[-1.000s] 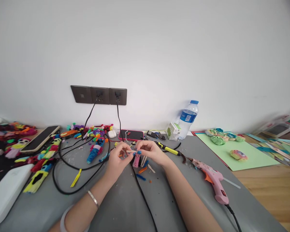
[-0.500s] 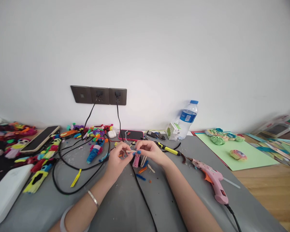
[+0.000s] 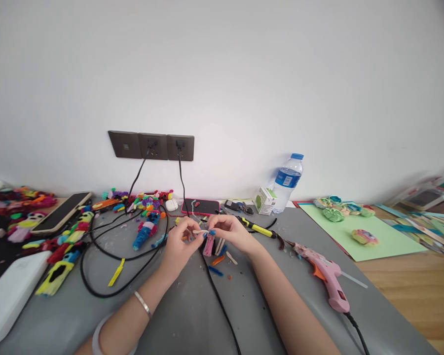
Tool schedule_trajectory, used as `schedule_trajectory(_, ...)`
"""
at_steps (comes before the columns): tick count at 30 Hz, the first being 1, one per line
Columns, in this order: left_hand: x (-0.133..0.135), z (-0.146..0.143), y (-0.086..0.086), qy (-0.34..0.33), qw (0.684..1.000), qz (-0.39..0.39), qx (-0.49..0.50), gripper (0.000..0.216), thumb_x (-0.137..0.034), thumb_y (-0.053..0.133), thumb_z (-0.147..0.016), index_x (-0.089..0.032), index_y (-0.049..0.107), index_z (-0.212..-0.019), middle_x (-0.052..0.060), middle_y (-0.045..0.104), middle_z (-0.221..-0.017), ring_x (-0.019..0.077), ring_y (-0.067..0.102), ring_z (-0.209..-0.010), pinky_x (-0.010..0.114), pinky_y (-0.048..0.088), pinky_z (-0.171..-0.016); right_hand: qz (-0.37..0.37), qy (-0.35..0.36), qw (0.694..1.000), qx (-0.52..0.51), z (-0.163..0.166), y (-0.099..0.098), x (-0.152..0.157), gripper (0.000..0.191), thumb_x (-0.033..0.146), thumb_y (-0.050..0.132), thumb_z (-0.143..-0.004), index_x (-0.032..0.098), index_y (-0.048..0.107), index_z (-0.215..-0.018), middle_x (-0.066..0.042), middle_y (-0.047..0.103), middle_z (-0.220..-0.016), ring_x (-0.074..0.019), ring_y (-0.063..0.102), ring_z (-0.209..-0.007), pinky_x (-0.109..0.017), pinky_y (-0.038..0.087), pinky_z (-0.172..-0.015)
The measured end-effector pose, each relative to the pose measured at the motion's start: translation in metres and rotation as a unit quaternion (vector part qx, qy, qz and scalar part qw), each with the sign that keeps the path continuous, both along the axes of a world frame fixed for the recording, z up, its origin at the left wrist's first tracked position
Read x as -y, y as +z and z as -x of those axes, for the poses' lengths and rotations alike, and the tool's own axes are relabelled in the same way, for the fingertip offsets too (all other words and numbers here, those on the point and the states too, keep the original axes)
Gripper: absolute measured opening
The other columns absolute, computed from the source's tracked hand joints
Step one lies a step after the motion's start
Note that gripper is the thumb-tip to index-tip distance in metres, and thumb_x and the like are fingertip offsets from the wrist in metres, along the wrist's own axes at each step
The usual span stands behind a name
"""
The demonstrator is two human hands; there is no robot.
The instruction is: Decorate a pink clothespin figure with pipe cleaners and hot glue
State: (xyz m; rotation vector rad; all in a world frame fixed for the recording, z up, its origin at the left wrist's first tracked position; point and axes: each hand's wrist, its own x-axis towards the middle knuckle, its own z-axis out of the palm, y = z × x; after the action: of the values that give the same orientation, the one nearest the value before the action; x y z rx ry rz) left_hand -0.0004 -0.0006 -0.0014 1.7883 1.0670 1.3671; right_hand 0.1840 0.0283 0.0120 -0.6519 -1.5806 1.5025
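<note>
Two-handed pinch on one tiny pink-and-blue figure (image 3: 208, 243)

Left hand (image 3: 181, 242) and right hand (image 3: 234, 232) both have fingers closed on it, held just above the grey worktop (image 3: 192, 315), a pale stick (image 3: 199, 231) poking toward the left. Looks featherlight, soft and bendy, probably easy to squash, so I'd grip the stiffer stick, not the fuzz. Pink glue gun (image 3: 327, 278) lies off right.

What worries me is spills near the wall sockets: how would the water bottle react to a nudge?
The water bottle stands upright, tall and narrow, so a push near the top would probably tip it. Its round body would likely roll afterwards. The blue cap looks on, so little should spill.
</note>
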Motion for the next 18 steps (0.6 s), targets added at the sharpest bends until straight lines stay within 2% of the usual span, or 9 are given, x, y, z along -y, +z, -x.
schedule_trajectory(18, 0.0001, -0.0005, 0.0017, 0.005, 1.000, -0.003, -0.003, 0.009, -0.021, 0.061, -0.082, -0.019, 0.053, -0.077, -0.002, 0.052, -0.075, 0.0114, 0.049, -0.065, 0.021, 0.041, -0.059, -0.012, 0.002, 1.000, 0.003, -0.0007, -0.0030, -0.0010, 0.024, 0.039, 0.074, -0.080, 0.017, 0.066, -0.078, -0.003, 0.059, -0.079, -0.0139, 0.052, -0.071, -0.026, 0.042, -0.067)
